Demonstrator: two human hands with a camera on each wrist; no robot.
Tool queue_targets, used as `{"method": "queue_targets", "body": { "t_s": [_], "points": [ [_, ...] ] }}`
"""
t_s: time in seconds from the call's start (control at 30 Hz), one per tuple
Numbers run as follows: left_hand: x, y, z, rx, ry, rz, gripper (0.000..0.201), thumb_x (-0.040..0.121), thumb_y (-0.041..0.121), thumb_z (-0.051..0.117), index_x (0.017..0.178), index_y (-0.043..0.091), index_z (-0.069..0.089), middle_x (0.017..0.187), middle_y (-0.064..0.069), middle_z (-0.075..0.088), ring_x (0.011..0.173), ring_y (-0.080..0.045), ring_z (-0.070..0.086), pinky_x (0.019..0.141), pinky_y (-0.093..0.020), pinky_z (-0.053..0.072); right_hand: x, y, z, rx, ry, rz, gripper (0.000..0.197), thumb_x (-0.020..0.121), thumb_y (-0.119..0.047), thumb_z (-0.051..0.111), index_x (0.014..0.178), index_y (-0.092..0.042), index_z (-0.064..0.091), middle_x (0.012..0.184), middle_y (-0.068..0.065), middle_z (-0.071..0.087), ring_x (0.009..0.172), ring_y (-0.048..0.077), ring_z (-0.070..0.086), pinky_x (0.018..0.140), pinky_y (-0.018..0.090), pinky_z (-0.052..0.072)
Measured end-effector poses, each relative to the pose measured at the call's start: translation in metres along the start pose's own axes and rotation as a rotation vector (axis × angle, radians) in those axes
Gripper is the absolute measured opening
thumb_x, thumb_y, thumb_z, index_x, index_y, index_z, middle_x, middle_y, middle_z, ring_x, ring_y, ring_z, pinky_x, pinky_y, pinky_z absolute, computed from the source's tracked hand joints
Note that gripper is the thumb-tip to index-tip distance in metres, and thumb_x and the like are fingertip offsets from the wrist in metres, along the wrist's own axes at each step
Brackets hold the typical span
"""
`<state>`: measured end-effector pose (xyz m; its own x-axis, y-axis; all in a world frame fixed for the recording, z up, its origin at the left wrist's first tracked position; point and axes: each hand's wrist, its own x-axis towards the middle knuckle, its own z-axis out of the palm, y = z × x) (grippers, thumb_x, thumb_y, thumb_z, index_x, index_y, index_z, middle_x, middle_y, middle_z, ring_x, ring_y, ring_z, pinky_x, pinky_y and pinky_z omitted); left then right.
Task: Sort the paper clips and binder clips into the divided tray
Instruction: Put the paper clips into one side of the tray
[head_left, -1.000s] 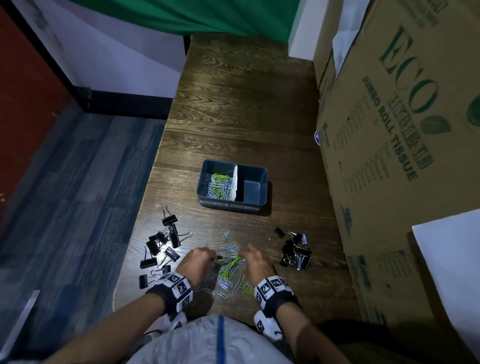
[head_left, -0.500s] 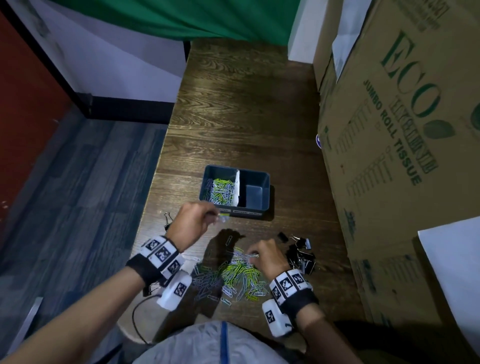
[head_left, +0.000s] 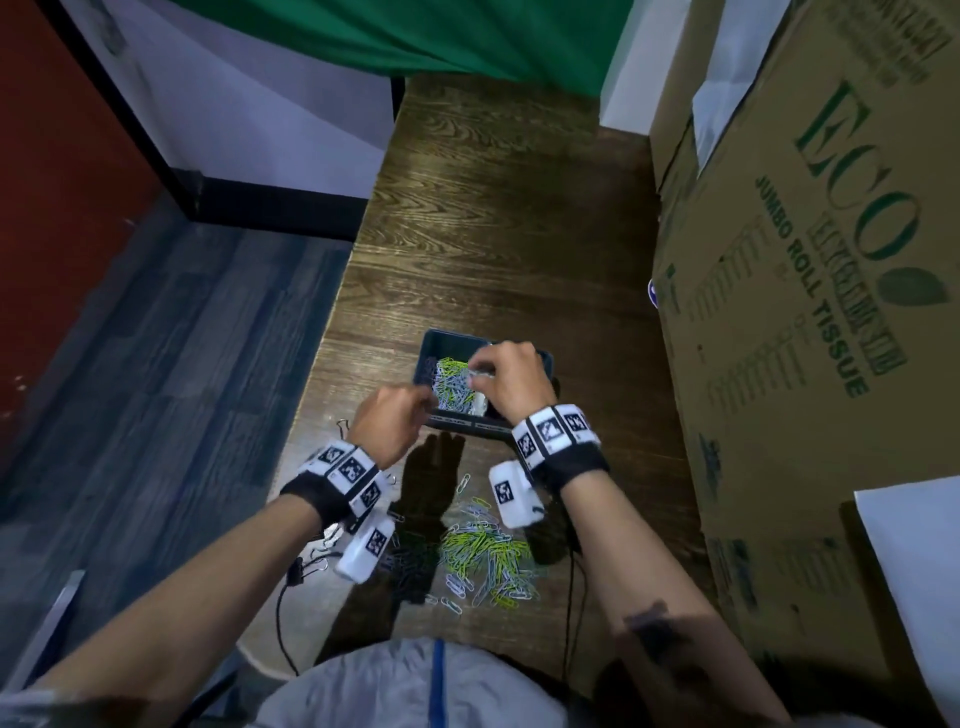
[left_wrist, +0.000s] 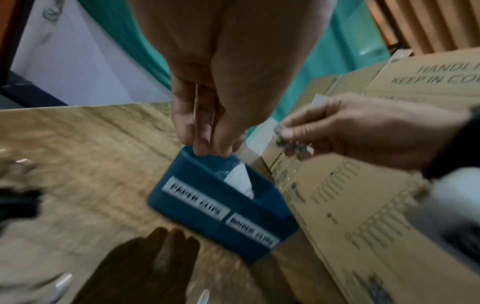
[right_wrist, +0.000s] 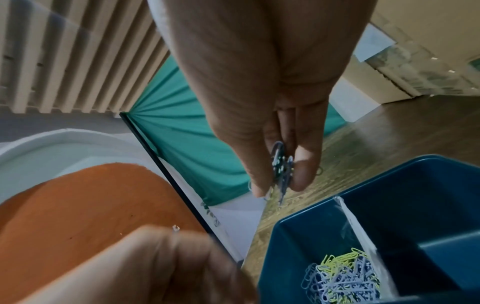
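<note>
Right hand (head_left: 511, 382), earlier at bench (head_left: 519, 234) pile (head_left: 488, 556), now over tray (head_left: 434, 345), fingers (right_wrist: 301, 174) pinching wire clips (right_wrist: 281, 166). Left hand (head_left: 392, 423) at tray's rim, fingers' state unclear.

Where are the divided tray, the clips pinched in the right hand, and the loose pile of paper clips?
divided tray (right_wrist: 405, 185), right wrist view, far rim.
pinched paper clips (right_wrist: 281, 164), right wrist view, middle of the bunch.
loose paper clip pile (head_left: 488, 551), head view, its yellow-green middle.

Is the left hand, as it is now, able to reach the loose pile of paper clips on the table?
Probably yes. The left hand is at the near-left edge of the tray, and the pile of paper clips lies just behind it, toward the body, uncovered. Whether the hand holds clips now cannot be told.
</note>
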<state>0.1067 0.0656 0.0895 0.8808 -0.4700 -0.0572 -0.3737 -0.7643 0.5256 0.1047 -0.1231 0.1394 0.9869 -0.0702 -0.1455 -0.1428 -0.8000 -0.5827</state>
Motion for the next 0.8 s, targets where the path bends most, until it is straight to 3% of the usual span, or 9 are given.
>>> {"method": "queue_targets", "body": {
  "t_s": [0.13,0.27,0.37,0.43,0.5,0.53,0.6,0.7,0.8],
  "points": [
    [-0.043,-0.016,0.027,0.042,-0.185,-0.062,0.024,0.087,0.007,0.065,0.104,0.021,0.069,0.095,0.002,0.072,0.080,-0.010,0.066,0.068,-0.015,0.046,0.011,-0.004,0.008,-0.010,-0.014,0.025,0.026,0.084,-0.026,0.079,0.108,-0.017,0.076,0.109,0.009,0.074,0.101,0.026,0.068,0.090,0.040,0.055],
    [-0.089,-0.023,0.046,0.174,-0.343,-0.068,0.023,0.087,0.022,0.065,0.110,0.023,0.062,0.105,0.004,0.067,0.089,-0.015,0.064,0.067,-0.019,0.038,-0.013,0.012,0.023,-0.012,0.014,-0.020,0.026,0.084,-0.025,0.077,0.110,-0.017,0.074,0.108,0.009,0.073,0.097,0.026,0.068,0.084,0.037,0.055],
    [-0.121,-0.030,0.056,0.215,-0.404,-0.061,0.038,0.084,0.028,0.064,0.120,0.024,0.053,0.110,0.002,0.058,0.094,-0.020,0.060,0.069,-0.028,0.044,-0.054,0.043,0.054,-0.017,-0.140,0.045,0.031,0.084,-0.022,0.078,0.114,-0.019,0.072,0.112,0.008,0.070,0.100,0.022,0.066,0.091,0.036,0.053],
    [-0.141,-0.032,0.062,0.214,-0.405,-0.031,0.049,0.075,0.041,0.066,0.119,0.025,0.054,0.109,0.002,0.056,0.092,-0.019,0.061,0.067,-0.029,0.050,-0.083,0.069,0.076,-0.038,-0.257,0.153,0.046,0.084,-0.026,0.077,0.127,-0.029,0.061,0.126,0.006,0.064,0.116,0.025,0.061,0.099,0.043,0.051],
    [-0.155,-0.033,0.064,0.280,-0.397,0.033,0.047,0.068,0.046,0.067,0.107,0.020,0.062,0.105,0.002,0.056,0.088,-0.016,0.057,0.066,-0.027,0.054,-0.109,0.087,0.083,-0.057,-0.373,0.238,0.068,0.084,-0.026,0.077,0.143,-0.036,0.044,0.145,0.005,0.050,0.134,0.029,0.048,0.109,0.049,0.042],
    [-0.160,-0.035,0.067,0.292,-0.409,0.043,0.046,0.068,0.044,0.066,0.105,0.018,0.063,0.106,0.001,0.055,0.090,-0.015,0.054,0.071,-0.028,0.054,-0.122,0.094,0.083,-0.063,-0.428,0.293,0.081,0.082,-0.025,0.078,0.150,-0.036,0.034,0.153,0.005,0.040,0.141,0.031,0.038,0.114,0.051,0.035],
    [-0.164,-0.045,0.074,0.294,-0.444,-0.015,0.057,0.073,0.042,0.062,0.121,0.013,0.055,0.118,-0.003,0.050,0.102,-0.020,0.049,0.086,-0.032,0.049,-0.145,0.108,0.084,-0.110,-0.507,0.379,0.100,0.078,-0.026,0.082,0.155,-0.036,0.019,0.162,0.006,0.021,0.147,0.035,0.024,0.116,0.055,0.028],
    [-0.159,-0.052,0.081,0.351,-0.468,-0.059,0.072,0.082,0.038,0.059,0.142,0.007,0.034,0.130,-0.009,0.044,0.114,-0.025,0.045,0.101,-0.036,0.041,-0.168,0.122,0.098,-0.239,-0.515,0.427,0.109,0.066,-0.028,0.091,0.149,-0.034,0.021,0.157,0.011,0.025,0.137,0.040,0.039,0.105,0.056,0.043],
    [-0.150,-0.040,0.087,0.302,-0.491,-0.088,0.071,0.086,0.029,0.059,0.146,0.007,0.029,0.130,-0.011,0.046,0.112,-0.027,0.051,0.095,-0.035,0.043,-0.176,0.123,0.112,-0.248,-0.460,0.442,0.104,0.061,-0.022,0.094,0.142,-0.034,0.029,0.147,0.009,0.035,0.126,0.037,0.050,0.096,0.049,0.051]
  ]
}}
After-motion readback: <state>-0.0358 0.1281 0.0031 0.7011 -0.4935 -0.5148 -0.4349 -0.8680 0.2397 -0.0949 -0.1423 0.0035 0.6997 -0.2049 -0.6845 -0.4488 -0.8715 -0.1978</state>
